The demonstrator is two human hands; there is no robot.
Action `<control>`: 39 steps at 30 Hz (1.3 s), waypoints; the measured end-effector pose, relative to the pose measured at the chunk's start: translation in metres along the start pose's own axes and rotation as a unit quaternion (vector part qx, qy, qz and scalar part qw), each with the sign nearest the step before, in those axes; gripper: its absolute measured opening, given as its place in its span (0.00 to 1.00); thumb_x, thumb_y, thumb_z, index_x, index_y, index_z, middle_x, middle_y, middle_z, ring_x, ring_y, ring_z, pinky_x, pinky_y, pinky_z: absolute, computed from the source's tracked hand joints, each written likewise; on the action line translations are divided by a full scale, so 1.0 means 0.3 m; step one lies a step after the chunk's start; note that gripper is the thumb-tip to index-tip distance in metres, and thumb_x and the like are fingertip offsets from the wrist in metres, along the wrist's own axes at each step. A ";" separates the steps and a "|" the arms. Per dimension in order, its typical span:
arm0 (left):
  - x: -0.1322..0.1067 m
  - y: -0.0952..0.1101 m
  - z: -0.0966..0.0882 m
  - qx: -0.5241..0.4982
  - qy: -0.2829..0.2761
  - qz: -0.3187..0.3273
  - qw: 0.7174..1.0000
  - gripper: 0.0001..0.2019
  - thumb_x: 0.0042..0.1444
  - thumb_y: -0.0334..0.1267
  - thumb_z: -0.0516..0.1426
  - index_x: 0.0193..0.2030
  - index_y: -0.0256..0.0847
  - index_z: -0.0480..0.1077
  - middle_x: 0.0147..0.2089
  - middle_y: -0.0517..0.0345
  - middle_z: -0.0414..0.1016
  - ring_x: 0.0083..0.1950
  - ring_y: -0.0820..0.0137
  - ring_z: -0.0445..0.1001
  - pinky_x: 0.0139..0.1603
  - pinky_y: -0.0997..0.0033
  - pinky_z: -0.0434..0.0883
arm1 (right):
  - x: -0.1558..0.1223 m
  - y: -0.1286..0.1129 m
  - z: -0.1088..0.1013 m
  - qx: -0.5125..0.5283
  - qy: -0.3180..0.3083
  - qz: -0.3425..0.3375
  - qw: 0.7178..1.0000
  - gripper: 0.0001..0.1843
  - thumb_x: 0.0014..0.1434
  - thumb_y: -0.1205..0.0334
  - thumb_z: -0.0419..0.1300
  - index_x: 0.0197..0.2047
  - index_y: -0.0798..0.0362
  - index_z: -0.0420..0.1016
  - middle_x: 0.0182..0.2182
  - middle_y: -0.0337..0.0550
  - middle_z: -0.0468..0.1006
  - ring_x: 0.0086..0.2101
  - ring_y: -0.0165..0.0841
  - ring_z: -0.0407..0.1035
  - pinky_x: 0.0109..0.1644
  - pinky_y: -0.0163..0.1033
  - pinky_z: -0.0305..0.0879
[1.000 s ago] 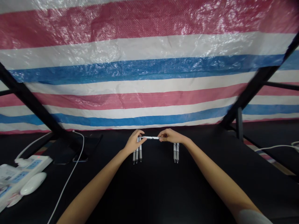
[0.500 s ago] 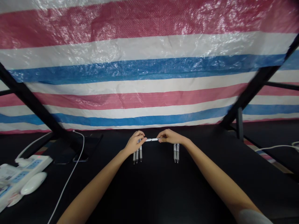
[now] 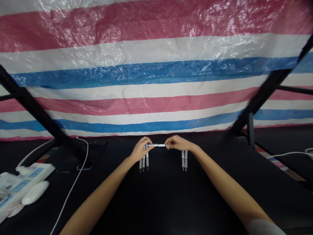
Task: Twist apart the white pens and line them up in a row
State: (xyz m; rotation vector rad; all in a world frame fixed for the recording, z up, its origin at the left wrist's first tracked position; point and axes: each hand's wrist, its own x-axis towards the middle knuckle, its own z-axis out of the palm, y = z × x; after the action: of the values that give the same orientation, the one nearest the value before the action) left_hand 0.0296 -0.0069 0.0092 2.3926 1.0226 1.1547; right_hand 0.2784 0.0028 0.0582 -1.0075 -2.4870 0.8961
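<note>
A white pen (image 3: 159, 145) is held level between my two hands, above the black table (image 3: 156, 195). My left hand (image 3: 141, 148) pinches its left end between thumb and fingers. At the other end, the fingertips of my right hand (image 3: 178, 143) are closed on it. Three white pens with grey grips (image 3: 143, 164) lie side by side under my left hand, tips toward me, their upper parts partly hidden. Two more such pens (image 3: 184, 161) lie together below my right hand, with their upper ends partly covered by it.
A white power strip (image 3: 26, 182) with plugs and a white rounded device (image 3: 35, 192) lie at the left. A white cable (image 3: 75, 182) runs beside them. Black frame legs (image 3: 264, 91) stand on both sides, before a striped plastic sheet (image 3: 156, 101).
The pen between my hands has turned or shifted slightly, and more of its left end shows. The pens on the table have not moved.
</note>
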 end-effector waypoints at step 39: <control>-0.004 0.004 0.005 0.008 0.006 0.007 1.000 0.07 0.51 0.40 0.59 0.35 0.40 0.68 0.38 0.55 0.67 0.41 0.68 0.68 0.42 0.68 0.67 | -0.001 0.002 0.001 -0.019 -0.001 -0.002 1.000 0.11 0.56 0.58 0.56 0.34 0.55 0.76 0.26 0.40 0.77 0.26 0.28 0.65 0.30 0.33 0.55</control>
State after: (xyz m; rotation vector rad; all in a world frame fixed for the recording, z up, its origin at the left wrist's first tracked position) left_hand 0.0308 -0.0086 0.0083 2.4114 1.0259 1.1713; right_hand 0.2786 0.0028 0.0577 -1.0129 -2.5154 0.8516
